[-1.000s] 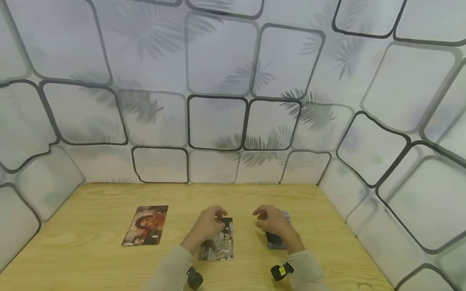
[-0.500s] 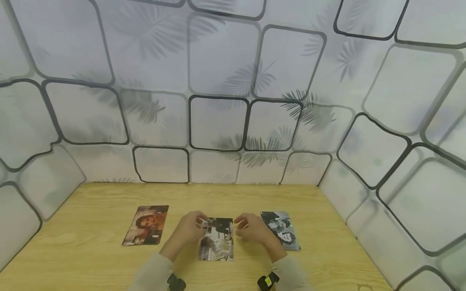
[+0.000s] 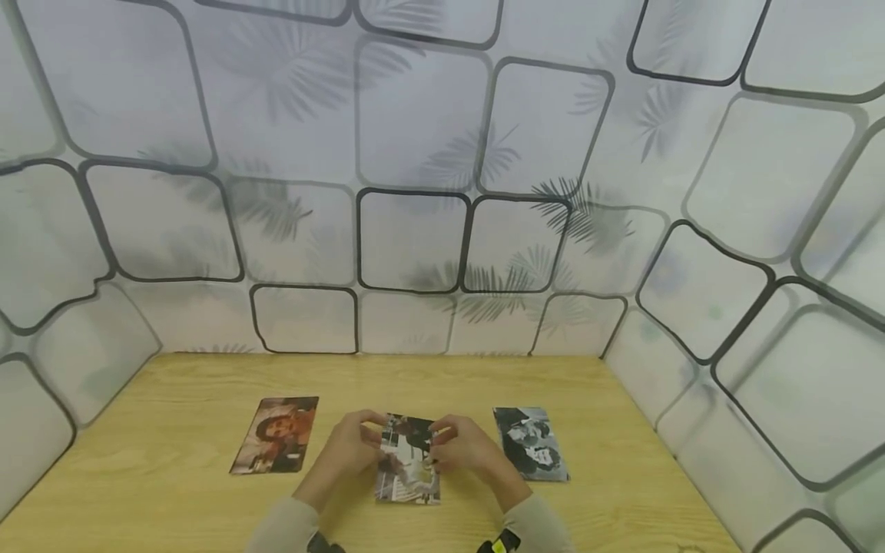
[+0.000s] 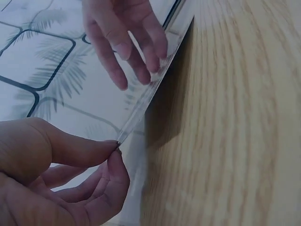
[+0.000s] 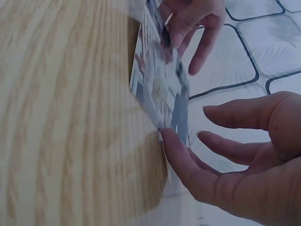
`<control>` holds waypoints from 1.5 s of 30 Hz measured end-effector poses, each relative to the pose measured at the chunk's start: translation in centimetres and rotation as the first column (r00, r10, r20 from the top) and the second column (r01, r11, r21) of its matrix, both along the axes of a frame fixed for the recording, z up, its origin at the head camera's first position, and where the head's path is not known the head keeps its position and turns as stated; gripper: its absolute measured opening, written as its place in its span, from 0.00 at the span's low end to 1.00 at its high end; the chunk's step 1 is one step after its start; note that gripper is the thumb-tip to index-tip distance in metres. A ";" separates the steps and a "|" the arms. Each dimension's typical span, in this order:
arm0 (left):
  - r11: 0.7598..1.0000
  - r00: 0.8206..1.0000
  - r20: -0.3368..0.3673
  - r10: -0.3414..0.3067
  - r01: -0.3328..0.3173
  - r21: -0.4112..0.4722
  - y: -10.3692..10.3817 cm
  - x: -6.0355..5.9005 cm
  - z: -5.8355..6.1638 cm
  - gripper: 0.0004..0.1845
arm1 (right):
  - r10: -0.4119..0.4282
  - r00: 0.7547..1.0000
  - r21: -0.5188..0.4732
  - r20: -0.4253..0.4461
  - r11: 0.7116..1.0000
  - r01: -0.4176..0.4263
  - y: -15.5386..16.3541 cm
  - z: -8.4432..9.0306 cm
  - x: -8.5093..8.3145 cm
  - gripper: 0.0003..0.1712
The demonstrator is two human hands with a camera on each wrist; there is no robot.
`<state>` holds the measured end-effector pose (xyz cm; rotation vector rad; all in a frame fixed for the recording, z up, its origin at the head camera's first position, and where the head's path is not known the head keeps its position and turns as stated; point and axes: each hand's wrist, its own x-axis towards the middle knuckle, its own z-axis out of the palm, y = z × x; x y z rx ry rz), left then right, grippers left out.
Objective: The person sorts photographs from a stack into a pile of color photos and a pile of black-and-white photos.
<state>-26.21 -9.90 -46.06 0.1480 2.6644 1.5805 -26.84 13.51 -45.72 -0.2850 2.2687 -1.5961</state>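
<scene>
In the head view a photo card (image 3: 411,468) with a street-like picture lies between the two hands, at the middle of the table. My left hand (image 3: 349,445) pinches its left edge between thumb and forefinger, as the left wrist view shows. My right hand (image 3: 466,445) is at the card's right edge. In the right wrist view one finger (image 5: 176,150) of it touches the card's edge, while the other digits stand apart from it. A shadow (image 4: 171,108) under the card shows it partly raised off the wood. The hands hide parts of both side edges.
On the left of the wooden table (image 3: 207,384) lies a reddish portrait photo (image 3: 276,435). A black-and-white photo (image 3: 531,444), perhaps a small stack, lies to the right. Patterned pale wall sheeting (image 3: 411,238) borders the table's back and sides.
My right hand has left the black-and-white photo and moved left to the middle card. My left hand shifted left off the card, then came to its left edge and took hold.
</scene>
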 end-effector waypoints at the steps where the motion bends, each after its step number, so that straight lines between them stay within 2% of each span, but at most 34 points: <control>1: 1.000 1.000 -0.001 0.006 -0.006 0.007 -0.2 0.0 0.0 0.26 | -0.005 1.000 0.007 -0.014 1.000 0.005 -0.1 0.0 0.0 0.26; 8: 0.999 0.998 -0.045 0.048 -0.048 0.010 -2.2 0.0 0.8 0.22 | 0.042 0.988 0.095 -0.148 0.995 -0.029 -2.0 -0.3 0.1 0.20; 15: 0.994 0.994 -0.096 0.054 -0.062 -0.091 -5.8 -0.3 1.3 0.21 | 0.005 0.981 0.159 -0.194 0.987 0.027 -6.3 0.6 -0.5 0.18; 22: 0.969 0.988 -0.125 0.088 -0.114 -0.219 -9.8 -0.7 2.4 0.21 | -0.008 0.976 0.148 -0.218 0.988 0.041 -10.9 0.8 -2.2 0.18; 26: 0.957 0.989 -0.097 0.112 -0.134 -0.257 -11.8 -1.2 2.8 0.22 | 0.000 0.973 0.109 -0.232 0.994 0.026 -13.3 0.7 -3.0 0.18; 32: 0.946 0.990 -0.043 0.135 -0.142 -0.292 -14.9 -2.0 2.4 0.22 | -0.004 0.983 0.042 -0.184 0.999 0.012 -16.8 0.6 -3.3 0.21; 39: 0.933 0.987 -0.067 0.147 -0.161 -0.321 -16.8 -2.1 1.2 0.21 | 0.003 0.966 0.168 -0.258 0.985 0.042 -19.3 0.1 -3.3 0.21; 45: 0.927 0.983 -0.057 0.177 -0.186 -0.326 -17.4 -2.1 0.8 0.22 | -0.002 0.974 0.225 -0.227 0.973 0.055 -20.3 0.0 -3.0 0.19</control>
